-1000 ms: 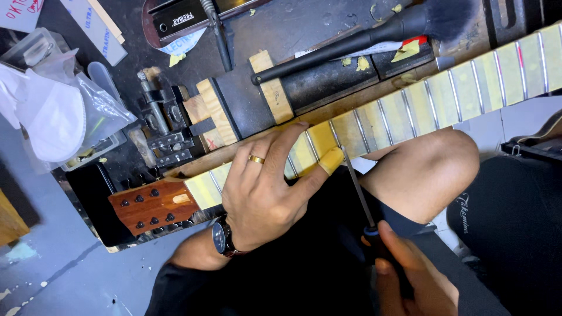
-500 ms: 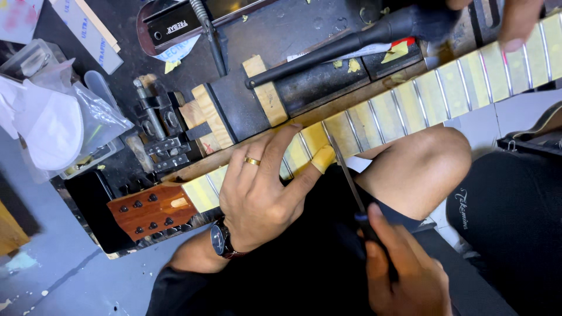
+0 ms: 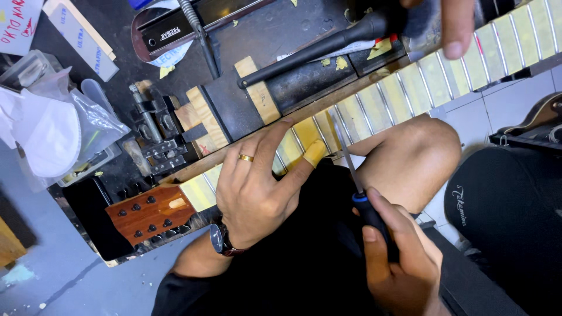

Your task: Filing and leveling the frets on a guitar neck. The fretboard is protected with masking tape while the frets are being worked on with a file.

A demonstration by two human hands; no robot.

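A guitar neck (image 3: pixel 410 93) with masking tape between its frets lies slanted across a dark bench, its brown headstock (image 3: pixel 149 213) at the lower left. My left hand (image 3: pixel 257 187), with a gold ring, a wristwatch and a yellow-taped thumb, presses on the neck near the nut end. My right hand (image 3: pixel 398 263) grips the black, blue-collared handle of a thin metal tool (image 3: pixel 345 155). The tool's tip rests against a fret just right of my left thumb. My bare knee (image 3: pixel 410 158) sits under the neck.
Another person's finger (image 3: pixel 456 29) touches the neck at the top right, beside a black-handled brush (image 3: pixel 316 50). A small vise (image 3: pixel 155 131), wooden blocks (image 3: pixel 257 90) and plastic bags (image 3: pixel 47 129) crowd the bench's left. A black guitar bag (image 3: pixel 503 210) lies at the right.
My right hand has brought the tool up, so its tip now meets the frets. Another person's finger has come in at the top right. My left hand stays put.
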